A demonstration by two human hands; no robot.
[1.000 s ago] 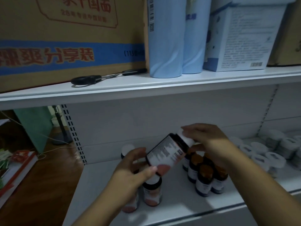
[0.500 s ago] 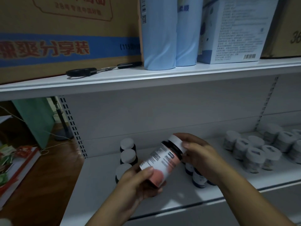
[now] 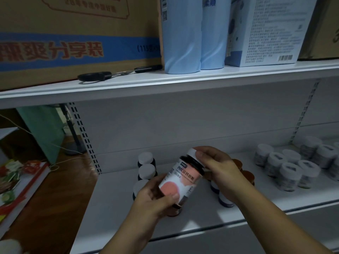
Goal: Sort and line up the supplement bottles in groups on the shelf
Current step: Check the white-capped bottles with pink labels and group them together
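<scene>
The left hand point(image 3: 156, 196) grips the lower body of a dark supplement bottle point(image 3: 180, 177) with a pink and white label, its fingers and thumb curled around it, while the right hand point(image 3: 218, 168) pinches the white cap point(image 3: 192, 154) of this bottle with the fingertips. The bottle is tilted, cap pointing up and to the right, and is held in the air above the front part of the lower shelf point(image 3: 110, 202). Behind the left hand, a row of white-capped dark bottles point(image 3: 145, 166) runs from the back of this shelf toward its front edge. Under the right hand stand several bottles with orange-brown caps point(image 3: 247, 176), partly hidden by the wrist. Toward the right end of the shelf is a group of clear jars with white lids point(image 3: 289, 171), close together. On the upper shelf point(image 3: 165, 83) lie black scissors point(image 3: 102, 75), beside a cardboard box point(image 3: 73, 37) and two light blue packs point(image 3: 192, 33).
</scene>
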